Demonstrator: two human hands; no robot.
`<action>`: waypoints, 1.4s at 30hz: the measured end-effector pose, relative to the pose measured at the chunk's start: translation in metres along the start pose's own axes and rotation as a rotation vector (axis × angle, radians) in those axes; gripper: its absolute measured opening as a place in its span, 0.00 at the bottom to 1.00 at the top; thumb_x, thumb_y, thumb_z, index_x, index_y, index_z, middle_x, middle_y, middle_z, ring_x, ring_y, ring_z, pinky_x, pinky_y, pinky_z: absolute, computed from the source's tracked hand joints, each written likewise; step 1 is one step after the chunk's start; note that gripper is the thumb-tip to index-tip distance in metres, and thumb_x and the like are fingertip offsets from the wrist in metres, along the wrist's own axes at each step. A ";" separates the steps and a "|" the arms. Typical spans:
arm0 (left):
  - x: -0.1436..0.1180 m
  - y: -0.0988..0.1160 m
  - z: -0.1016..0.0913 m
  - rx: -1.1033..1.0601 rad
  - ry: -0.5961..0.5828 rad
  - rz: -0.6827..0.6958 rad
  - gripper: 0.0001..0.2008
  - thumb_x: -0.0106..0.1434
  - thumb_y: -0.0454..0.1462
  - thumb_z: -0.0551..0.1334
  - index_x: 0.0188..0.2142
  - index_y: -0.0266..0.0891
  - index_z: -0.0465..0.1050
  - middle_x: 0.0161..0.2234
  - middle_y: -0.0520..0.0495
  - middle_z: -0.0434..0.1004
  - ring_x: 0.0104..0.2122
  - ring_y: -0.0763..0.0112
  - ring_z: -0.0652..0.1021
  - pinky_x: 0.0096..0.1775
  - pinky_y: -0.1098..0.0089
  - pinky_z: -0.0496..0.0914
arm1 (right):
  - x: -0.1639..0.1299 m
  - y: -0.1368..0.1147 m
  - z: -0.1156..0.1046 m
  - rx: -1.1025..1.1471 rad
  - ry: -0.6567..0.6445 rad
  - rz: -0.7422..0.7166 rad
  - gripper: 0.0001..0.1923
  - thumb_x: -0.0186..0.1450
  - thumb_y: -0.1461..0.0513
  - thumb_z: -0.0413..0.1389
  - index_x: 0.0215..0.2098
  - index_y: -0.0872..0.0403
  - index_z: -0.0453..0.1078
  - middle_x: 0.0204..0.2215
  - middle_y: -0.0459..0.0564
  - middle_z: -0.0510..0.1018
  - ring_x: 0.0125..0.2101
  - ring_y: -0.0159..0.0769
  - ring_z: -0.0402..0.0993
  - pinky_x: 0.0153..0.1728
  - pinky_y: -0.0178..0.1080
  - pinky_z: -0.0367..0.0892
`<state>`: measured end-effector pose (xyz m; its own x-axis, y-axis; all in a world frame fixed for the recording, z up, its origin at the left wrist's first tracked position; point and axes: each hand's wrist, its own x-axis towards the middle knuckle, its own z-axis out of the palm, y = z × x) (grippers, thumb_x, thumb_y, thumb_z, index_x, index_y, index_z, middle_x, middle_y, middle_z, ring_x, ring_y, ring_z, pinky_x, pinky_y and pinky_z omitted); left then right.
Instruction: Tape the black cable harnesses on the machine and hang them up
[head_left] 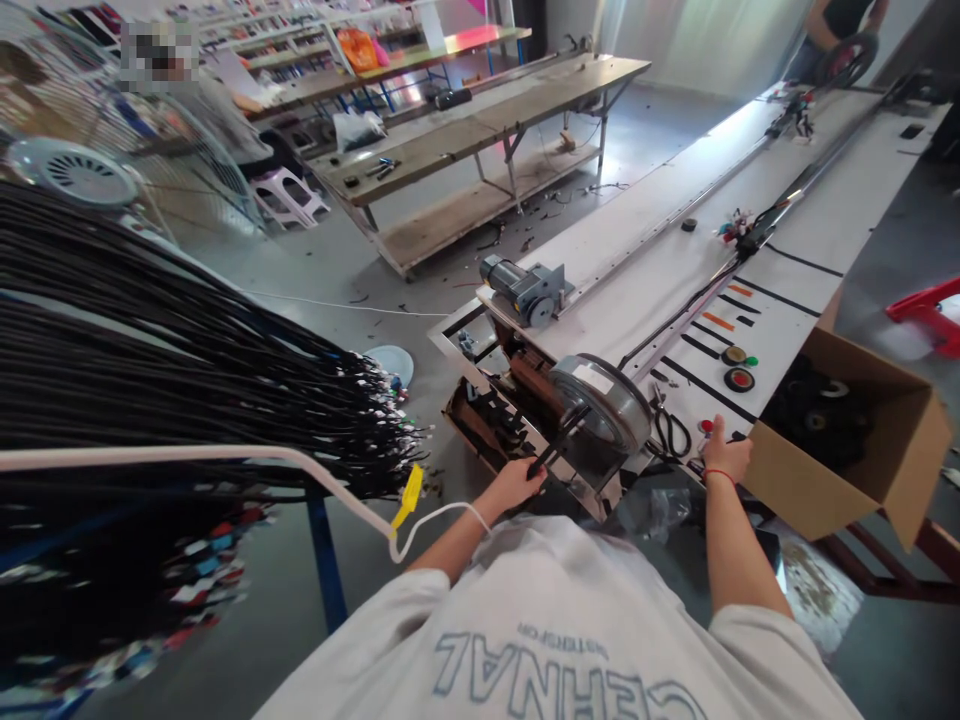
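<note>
My left hand (519,484) is closed around the end of a black strip (553,450) that runs up to the hub of a grey wheel (604,400). The wheel stands at the near end of a long white machine table (637,260) and carries a pale label. At the table's near right corner is my right hand (726,457), its thumb raised beside a red button (706,426). Its other fingers are curled near something dark that I cannot make out. Black-handled scissors (670,425) lie between the wheel and this hand.
On the left hang bundles of black cables (187,330) with white ends. A cardboard box (847,440) of dark parts stands at the right. A motor (521,288) sits on the table's left edge. Another person (844,30) is at the far end; someone else (217,110) sits at upper left.
</note>
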<state>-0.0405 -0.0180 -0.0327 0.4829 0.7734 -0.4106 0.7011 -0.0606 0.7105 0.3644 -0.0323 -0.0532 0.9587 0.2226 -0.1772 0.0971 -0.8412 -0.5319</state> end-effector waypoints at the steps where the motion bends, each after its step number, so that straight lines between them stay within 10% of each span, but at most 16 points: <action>1: 0.003 -0.008 0.001 0.035 -0.071 -0.052 0.11 0.62 0.39 0.57 0.30 0.36 0.76 0.24 0.49 0.76 0.26 0.70 0.74 0.33 0.73 0.66 | 0.000 0.000 0.000 -0.001 0.000 0.001 0.40 0.58 0.39 0.56 0.54 0.61 0.62 0.49 0.71 0.72 0.51 0.61 0.69 0.51 0.56 0.64; 4: 0.005 -0.035 0.001 0.114 -0.212 -0.148 0.08 0.56 0.38 0.62 0.23 0.37 0.74 0.20 0.50 0.73 0.24 0.70 0.73 0.32 0.73 0.66 | 0.000 0.000 0.000 -0.012 0.003 0.007 0.41 0.56 0.39 0.57 0.54 0.61 0.62 0.49 0.72 0.72 0.51 0.62 0.69 0.50 0.56 0.64; 11: -0.036 -0.061 -0.006 0.044 -0.009 -0.032 0.19 0.63 0.47 0.55 0.30 0.35 0.75 0.24 0.50 0.74 0.26 0.71 0.71 0.32 0.73 0.64 | 0.001 0.000 0.001 0.002 0.007 0.010 0.40 0.56 0.40 0.59 0.53 0.61 0.63 0.49 0.72 0.72 0.51 0.61 0.69 0.50 0.55 0.64; 17: -0.049 -0.030 -0.012 0.009 0.084 -0.001 0.19 0.64 0.47 0.54 0.35 0.33 0.74 0.27 0.49 0.74 0.27 0.72 0.69 0.31 0.73 0.62 | -0.001 -0.002 -0.001 0.011 0.009 -0.008 0.40 0.57 0.42 0.59 0.55 0.63 0.63 0.51 0.72 0.71 0.52 0.62 0.68 0.51 0.54 0.64; 42: 0.040 0.046 0.014 0.052 0.292 0.016 0.11 0.63 0.40 0.58 0.28 0.36 0.72 0.25 0.48 0.74 0.29 0.69 0.73 0.33 0.71 0.62 | 0.004 0.003 0.005 0.026 0.032 -0.034 0.37 0.57 0.42 0.59 0.51 0.61 0.63 0.48 0.72 0.71 0.50 0.61 0.69 0.50 0.56 0.64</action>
<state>0.0184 0.0009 -0.0246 0.3282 0.9203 -0.2129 0.7243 -0.1005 0.6821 0.3667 -0.0313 -0.0596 0.9630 0.2344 -0.1327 0.1228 -0.8206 -0.5582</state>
